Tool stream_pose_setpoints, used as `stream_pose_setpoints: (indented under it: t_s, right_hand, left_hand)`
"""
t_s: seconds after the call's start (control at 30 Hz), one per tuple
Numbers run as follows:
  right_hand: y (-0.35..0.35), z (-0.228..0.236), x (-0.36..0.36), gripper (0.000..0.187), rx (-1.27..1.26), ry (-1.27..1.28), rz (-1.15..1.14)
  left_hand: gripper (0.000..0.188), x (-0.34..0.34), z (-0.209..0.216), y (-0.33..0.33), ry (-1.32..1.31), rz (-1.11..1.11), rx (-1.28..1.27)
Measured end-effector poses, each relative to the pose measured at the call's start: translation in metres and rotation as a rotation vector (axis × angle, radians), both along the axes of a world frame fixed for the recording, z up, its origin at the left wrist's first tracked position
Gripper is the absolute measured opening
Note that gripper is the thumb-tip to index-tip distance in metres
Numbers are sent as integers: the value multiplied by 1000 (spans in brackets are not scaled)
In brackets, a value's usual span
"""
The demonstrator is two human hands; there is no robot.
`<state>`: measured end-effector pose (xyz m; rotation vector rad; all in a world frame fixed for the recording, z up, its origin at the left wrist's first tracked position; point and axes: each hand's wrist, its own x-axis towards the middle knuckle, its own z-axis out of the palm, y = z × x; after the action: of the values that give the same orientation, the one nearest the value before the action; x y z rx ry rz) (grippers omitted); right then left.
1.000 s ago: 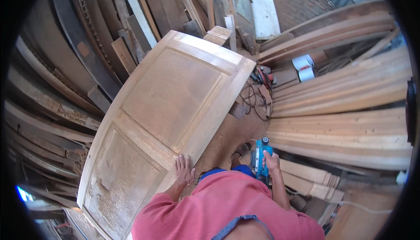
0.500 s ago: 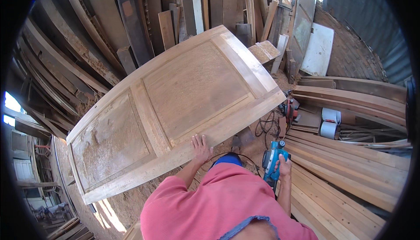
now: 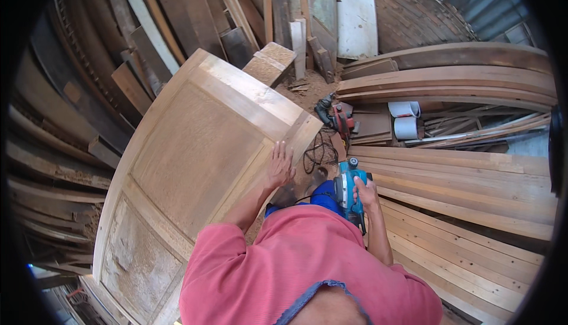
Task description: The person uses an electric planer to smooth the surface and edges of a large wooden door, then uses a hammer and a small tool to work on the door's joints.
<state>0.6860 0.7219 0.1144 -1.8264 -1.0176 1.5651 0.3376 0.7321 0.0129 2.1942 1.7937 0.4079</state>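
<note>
A large wooden panel door (image 3: 192, 126) lies flat on my left, with two recessed panels and sawdust on its surface. My left hand (image 3: 280, 168) rests on the door's near side rail, fingers stretched out, close to its right end. In my right hand (image 3: 365, 192) is a teal electric planer (image 3: 349, 190), gripped by its handle and held beside the door, apart from it. A dark cord runs from the planer across in front of my blue clothing.
Long planks (image 3: 455, 177) are stacked on the right. A red power tool (image 3: 342, 119) and coiled black cable (image 3: 319, 153) lie beyond the door's corner. Two white cylinders (image 3: 405, 128) sit among the boards. Upright boards (image 3: 195, 11) lean at the back, beside a white panel (image 3: 357, 20).
The view has turned to the right, so the door now appears further left. My left hand has slid along the rail toward the door's right end. The planer stays in my right hand.
</note>
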Motion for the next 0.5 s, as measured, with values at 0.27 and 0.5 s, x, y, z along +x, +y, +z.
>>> stream_pose_setpoints:
  t_s: [0.27, 0.5]
  right_hand:
    - [73, -18, 4, 33, -164, 9, -14]
    - [160, -45, 7, 30, -260, -37, 307]
  left_hand:
    - [78, 28, 22, 125, 110, -89, -182]
    - [71, 48, -7, 182, 200, -86, -161]
